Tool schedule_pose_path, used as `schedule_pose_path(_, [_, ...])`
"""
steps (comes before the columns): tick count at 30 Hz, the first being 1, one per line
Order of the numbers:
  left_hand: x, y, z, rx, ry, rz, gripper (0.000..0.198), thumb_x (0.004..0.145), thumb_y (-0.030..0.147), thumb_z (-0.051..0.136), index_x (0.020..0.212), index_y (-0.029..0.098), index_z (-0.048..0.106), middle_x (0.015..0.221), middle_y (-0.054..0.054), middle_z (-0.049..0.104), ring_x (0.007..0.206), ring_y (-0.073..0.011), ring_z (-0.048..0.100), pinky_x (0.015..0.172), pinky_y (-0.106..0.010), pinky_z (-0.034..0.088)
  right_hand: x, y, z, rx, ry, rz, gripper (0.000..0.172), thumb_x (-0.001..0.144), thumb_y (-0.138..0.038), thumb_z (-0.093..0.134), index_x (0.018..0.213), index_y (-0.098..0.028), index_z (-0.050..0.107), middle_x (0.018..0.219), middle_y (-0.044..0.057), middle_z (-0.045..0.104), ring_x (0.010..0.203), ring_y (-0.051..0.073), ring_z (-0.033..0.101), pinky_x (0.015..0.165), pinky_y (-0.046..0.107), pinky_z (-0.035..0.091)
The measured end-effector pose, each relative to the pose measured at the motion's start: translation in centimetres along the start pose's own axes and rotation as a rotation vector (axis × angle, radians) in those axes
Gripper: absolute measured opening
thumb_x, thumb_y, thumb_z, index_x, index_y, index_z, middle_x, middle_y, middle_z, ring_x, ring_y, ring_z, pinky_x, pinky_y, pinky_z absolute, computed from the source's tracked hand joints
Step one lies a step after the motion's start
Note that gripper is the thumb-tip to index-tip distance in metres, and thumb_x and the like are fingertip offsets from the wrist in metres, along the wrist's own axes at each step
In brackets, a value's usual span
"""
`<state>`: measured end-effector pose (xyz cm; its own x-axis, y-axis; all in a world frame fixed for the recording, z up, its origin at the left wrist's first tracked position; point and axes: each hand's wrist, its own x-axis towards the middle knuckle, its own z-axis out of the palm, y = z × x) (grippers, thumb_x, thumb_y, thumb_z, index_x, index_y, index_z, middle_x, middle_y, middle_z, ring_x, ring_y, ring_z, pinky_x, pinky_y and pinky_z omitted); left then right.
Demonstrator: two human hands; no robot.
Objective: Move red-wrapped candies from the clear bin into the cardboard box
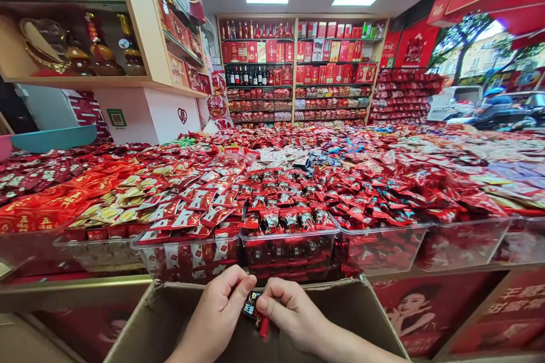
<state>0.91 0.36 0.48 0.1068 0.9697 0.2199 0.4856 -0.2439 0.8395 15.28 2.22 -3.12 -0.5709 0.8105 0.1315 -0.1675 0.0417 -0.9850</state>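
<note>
Between my two hands is a small wrapped candy [250, 307] in a black and red wrapper. My left hand [221, 309] pinches its left side between thumb and forefinger. On the other side, my right hand [287, 311] is closed on the same candy, with a red end of the wrapper hanging below. Both hands are above an open cardboard box [385, 317], whose inside is dark. Just beyond the box stands a clear plastic bin [289, 252] heaped with candies in similar red and black wrappers.
More clear bins [378, 249] of wrapped sweets line the counter to both sides. Shelves [296, 68] with bottles and red gift boxes fill the back wall. A wooden cabinet [157, 68] juts in at left. A rider [494, 105] on a scooter is outside at right.
</note>
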Motion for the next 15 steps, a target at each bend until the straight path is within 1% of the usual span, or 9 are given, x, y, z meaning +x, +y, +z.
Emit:
schedule_pose_path(3, [0.1,0.0,-0.2,0.077,0.014,0.046,0.028,0.08,0.038,0.044,0.059,0.02,0.047,0.055,0.005,0.046,0.053,-0.0122,0.044,0.05,-0.019,0.037,0.2,0.1,0.0,-0.02,0.02,-0.003,0.042,0.068,-0.055,0.051,0.06,-0.015,0.043,0.049,-0.001,0.052,0.04,0.007,0.047,0.042,0.017,0.037])
schedule_pose_path(6, [0.1,0.0,-0.6,0.173,-0.002,0.087,0.028,0.082,0.037,0.041,0.06,0.021,0.049,0.055,0.004,0.048,0.053,-0.0124,0.048,0.05,-0.019,0.038,0.2,0.4,-0.1,-0.023,-0.005,0.016,0.042,0.068,-0.056,0.051,0.063,-0.015,0.041,0.051,0.0,0.054,0.039,0.007,0.047,0.04,0.017,0.036])
schedule_pose_path(9, [0.1,0.0,-1.0,0.303,-0.02,0.174,0.026,0.082,0.035,0.041,0.063,0.022,0.051,0.055,0.004,0.05,0.051,-0.0122,0.05,0.049,-0.018,0.037,0.1,0.8,-0.1,-0.086,-0.038,0.017,0.042,0.07,-0.057,0.048,0.066,-0.016,0.04,0.052,0.001,0.055,0.039,0.007,0.048,0.039,0.016,0.035])
schedule_pose_path(11, [0.2,-0.1,-1.3,0.346,-0.022,0.206,0.024,0.082,0.035,0.041,0.065,0.022,0.051,0.053,0.005,0.049,0.049,-0.0119,0.049,0.048,-0.018,0.035,0.0,0.7,-0.2,-0.15,-0.036,0.009,0.041,0.072,-0.056,0.045,0.067,-0.016,0.04,0.052,0.0,0.054,0.04,0.007,0.048,0.04,0.017,0.036])
schedule_pose_path(12, [0.2,-0.1,-1.4,0.342,-0.017,0.198,0.023,0.082,0.035,0.041,0.066,0.023,0.051,0.052,0.006,0.048,0.048,-0.0117,0.047,0.047,-0.018,0.035,0.0,0.6,-0.3,-0.198,-0.013,-0.016,0.039,0.074,-0.054,0.044,0.069,-0.015,0.042,0.053,0.001,0.054,0.042,0.008,0.049,0.041,0.018,0.038])
schedule_pose_path(13, [0.3,-0.2,-1.6,0.324,-0.01,0.175,0.023,0.083,0.036,0.04,0.067,0.023,0.051,0.052,0.006,0.046,0.047,-0.0116,0.046,0.046,-0.018,0.034,-0.1,0.3,-0.4,-0.269,0.02,-0.077,0.038,0.074,-0.053,0.045,0.073,-0.015,0.045,0.058,0.003,0.056,0.048,0.01,0.052,0.044,0.02,0.04])
schedule_pose_path(14, [0.4,-0.2,-1.6,0.293,-0.005,0.14,0.024,0.083,0.037,0.039,0.067,0.023,0.051,0.051,0.006,0.044,0.046,-0.0115,0.044,0.045,-0.018,0.034,-0.1,0.0,-0.7,-0.364,0.055,-0.177,0.038,0.072,-0.052,0.049,0.08,-0.014,0.047,0.068,0.007,0.059,0.058,0.013,0.056,0.05,0.022,0.044])
schedule_pose_path(15, [0.5,-0.2,-1.7,0.254,-0.002,0.102,0.024,0.083,0.038,0.038,0.068,0.023,0.051,0.05,0.007,0.042,0.046,-0.0114,0.043,0.045,-0.018,0.033,-0.2,-0.4,-0.9,-0.483,0.078,-0.309,0.042,0.069,-0.051,0.053,0.087,-0.014,0.048,0.083,0.011,0.059,0.072,0.016,0.057,0.058,0.025,0.046])
